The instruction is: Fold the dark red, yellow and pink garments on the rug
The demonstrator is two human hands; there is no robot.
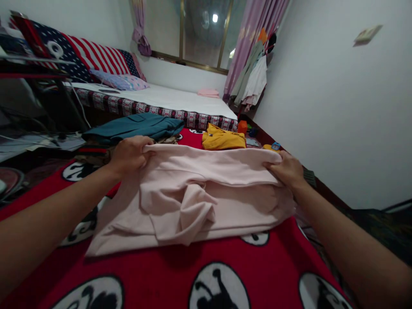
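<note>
A pale pink garment (231,206) lies spread over a red blanket (167,279) with black-and-white round prints. Its far edge is stretched between my two hands and slightly raised, while the middle is bunched into loose folds. My left hand (132,155) pinches the far left corner. At the far right corner my right hand (286,168) is closed on the cloth. Whether the garment is a top or trousers is unclear from its folds.
Beyond the garment lie a folded teal garment (135,126) and a folded yellow garment (222,138). A bed (180,99) with a white sheet stands under the window. A desk frame with cables is at left; clothes (255,81) hang beside the purple curtain (246,38).
</note>
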